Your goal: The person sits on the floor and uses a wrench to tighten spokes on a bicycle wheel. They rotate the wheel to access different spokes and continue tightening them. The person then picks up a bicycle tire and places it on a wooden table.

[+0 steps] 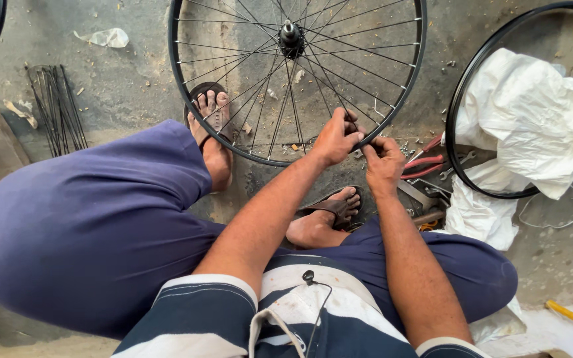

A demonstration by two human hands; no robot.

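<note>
I sit on the ground with a big black bike wheel (298,79) standing in front of me, its rim low down near my feet. My left hand (337,137) is curled tight around the rim at the bottom right part. My right hand (383,161) is just beside it, fingers pinched on something small at the rim; I cannot tell what. Red pliers (422,162) lie on the ground just to the right. A bare black rim (462,99) with white cloth (532,116) sits farther right.
</note>
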